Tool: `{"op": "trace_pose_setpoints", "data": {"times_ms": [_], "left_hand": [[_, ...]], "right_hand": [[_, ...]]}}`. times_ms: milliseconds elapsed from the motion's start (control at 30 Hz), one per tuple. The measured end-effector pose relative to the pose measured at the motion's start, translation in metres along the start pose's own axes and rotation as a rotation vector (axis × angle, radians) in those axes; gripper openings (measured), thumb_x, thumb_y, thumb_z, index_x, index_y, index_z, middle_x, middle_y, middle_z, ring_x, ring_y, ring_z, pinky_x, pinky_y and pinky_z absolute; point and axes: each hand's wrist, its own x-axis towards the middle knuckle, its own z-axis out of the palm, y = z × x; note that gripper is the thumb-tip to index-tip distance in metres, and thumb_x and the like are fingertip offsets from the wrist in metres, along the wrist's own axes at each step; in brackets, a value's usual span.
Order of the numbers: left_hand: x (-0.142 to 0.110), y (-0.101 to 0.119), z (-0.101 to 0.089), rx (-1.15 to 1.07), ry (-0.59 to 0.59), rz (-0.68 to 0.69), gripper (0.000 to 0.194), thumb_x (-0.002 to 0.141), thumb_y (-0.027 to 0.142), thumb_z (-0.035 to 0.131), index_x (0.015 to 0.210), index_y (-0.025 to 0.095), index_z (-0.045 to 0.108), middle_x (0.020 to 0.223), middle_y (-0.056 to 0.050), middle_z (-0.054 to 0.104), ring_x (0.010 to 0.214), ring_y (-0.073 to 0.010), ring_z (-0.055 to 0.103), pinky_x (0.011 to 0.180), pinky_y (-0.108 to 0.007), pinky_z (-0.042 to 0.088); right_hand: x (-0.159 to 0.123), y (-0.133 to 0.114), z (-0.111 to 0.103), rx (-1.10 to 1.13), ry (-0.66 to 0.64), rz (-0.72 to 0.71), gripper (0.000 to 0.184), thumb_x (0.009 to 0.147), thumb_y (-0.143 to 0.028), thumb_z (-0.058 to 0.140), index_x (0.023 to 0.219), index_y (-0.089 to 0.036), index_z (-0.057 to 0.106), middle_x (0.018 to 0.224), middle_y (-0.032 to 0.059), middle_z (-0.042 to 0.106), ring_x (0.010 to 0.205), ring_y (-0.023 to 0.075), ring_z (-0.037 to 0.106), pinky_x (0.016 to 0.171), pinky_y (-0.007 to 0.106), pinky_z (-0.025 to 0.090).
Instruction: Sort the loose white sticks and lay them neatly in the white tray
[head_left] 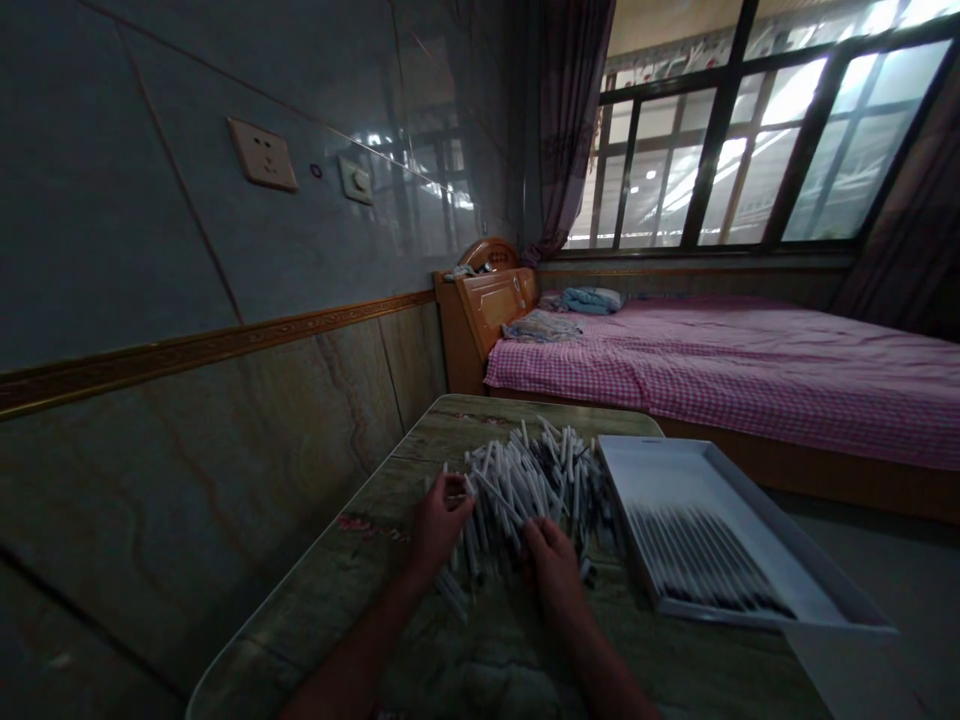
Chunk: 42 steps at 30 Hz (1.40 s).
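Observation:
A loose heap of thin white sticks with dark ends (532,490) lies crossed over itself in the middle of a marble-patterned tabletop (330,590). My left hand (442,525) is at the heap's left side, its fingers closed around what looks like a white stick. My right hand (553,570) rests on the heap's near edge, with its fingertips hidden among the sticks. To the right, a shallow white tray (645,480) holds many similar sticks (705,565) lying parallel in a neat row.
A tiled wall with a power socket (262,154) and a wall switch (355,180) runs along the table's left side. Beyond the table stands a wooden bed with a pink checked sheet (750,380), below a large window (750,130).

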Motion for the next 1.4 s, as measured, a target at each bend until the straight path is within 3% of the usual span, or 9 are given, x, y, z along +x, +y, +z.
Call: {"op": "trace_pose_setpoints", "data": {"times_ms": [67, 133, 267, 400, 633, 967, 1233, 1400], "left_hand": [[-0.007, -0.004, -0.002, -0.395, -0.007, -0.181, 0.035, 0.066, 0.028, 0.072, 0.095, 0.019, 0.053, 0.087, -0.005, 0.07, 0.077, -0.0204, 0.07, 0.069, -0.033, 0.055], [-0.012, -0.009, -0.005, -0.652, -0.012, -0.331, 0.036, 0.066, 0.02, 0.073, 0.096, 0.019, 0.052, 0.086, -0.005, 0.071, 0.075, -0.0184, 0.071, 0.068, -0.029, 0.056], [-0.013, -0.016, -0.011, -0.861, -0.013, -0.453, 0.025, 0.07, 0.004, 0.066, 0.09, 0.016, 0.057, 0.079, -0.004, 0.072, 0.072, -0.0131, 0.071, 0.065, -0.02, 0.056], [-0.006, -0.024, -0.019, -0.864, -0.027, -0.425, 0.02, 0.072, 0.011, 0.07, 0.09, 0.016, 0.064, 0.078, -0.001, 0.071, 0.064, -0.0094, 0.068, 0.056, -0.016, 0.053], [-0.002, -0.026, -0.03, -0.731, -0.014, -0.301, 0.035, 0.055, 0.02, 0.083, 0.088, 0.017, 0.07, 0.079, 0.002, 0.068, 0.063, -0.0052, 0.061, 0.056, -0.014, 0.047], [-0.002, -0.025, -0.033, -0.585, -0.066, -0.152, 0.045, 0.058, 0.031, 0.079, 0.099, 0.021, 0.066, 0.094, -0.001, 0.07, 0.075, -0.0116, 0.061, 0.065, -0.021, 0.046], [-0.002, -0.02, -0.034, -0.621, -0.055, -0.162, 0.045, 0.057, 0.027, 0.081, 0.1, 0.02, 0.068, 0.095, -0.003, 0.071, 0.079, -0.0124, 0.062, 0.064, -0.019, 0.045], [-0.004, -0.015, -0.033, -0.711, -0.042, -0.239, 0.043, 0.052, 0.026, 0.085, 0.092, 0.019, 0.071, 0.09, -0.003, 0.073, 0.073, -0.0109, 0.063, 0.061, -0.018, 0.047]], "right_hand": [[-0.001, 0.0, 0.0, -0.017, -0.002, -0.01, 0.038, 0.066, -0.056, 0.063, 0.059, -0.021, 0.05, 0.048, -0.0082, 0.04, 0.044, 0.0084, 0.035, 0.041, 0.021, 0.027], [-0.002, 0.0, 0.0, -0.03, 0.002, -0.019, 0.039, 0.065, -0.056, 0.063, 0.058, -0.021, 0.05, 0.047, -0.0082, 0.04, 0.043, 0.0083, 0.035, 0.04, 0.021, 0.027], [-0.004, -0.003, 0.0, -0.038, 0.002, -0.008, 0.039, 0.065, -0.057, 0.064, 0.06, -0.02, 0.051, 0.047, -0.0079, 0.042, 0.041, 0.0082, 0.037, 0.038, 0.021, 0.028], [-0.006, -0.004, 0.0, -0.025, -0.017, 0.038, 0.043, 0.062, -0.062, 0.065, 0.062, -0.021, 0.051, 0.046, -0.0068, 0.047, 0.038, 0.0091, 0.04, 0.035, 0.021, 0.028], [-0.006, 0.001, -0.002, 0.037, 0.004, 0.04, 0.045, 0.059, -0.059, 0.07, 0.074, -0.02, 0.057, 0.055, -0.0033, 0.057, 0.045, 0.0123, 0.051, 0.038, 0.021, 0.036], [-0.008, 0.012, -0.005, -0.059, -0.052, -0.072, 0.031, 0.069, -0.046, 0.067, 0.074, -0.017, 0.059, 0.055, -0.0027, 0.055, 0.047, 0.0118, 0.049, 0.04, 0.021, 0.037], [-0.007, 0.011, -0.004, -0.09, -0.048, -0.084, 0.032, 0.067, -0.047, 0.068, 0.073, -0.017, 0.059, 0.051, -0.0039, 0.053, 0.043, 0.011, 0.047, 0.039, 0.021, 0.036], [-0.006, 0.016, -0.005, -0.148, -0.071, -0.103, 0.033, 0.069, -0.049, 0.066, 0.075, -0.017, 0.058, 0.053, -0.0047, 0.052, 0.045, 0.011, 0.048, 0.04, 0.02, 0.036]]}}
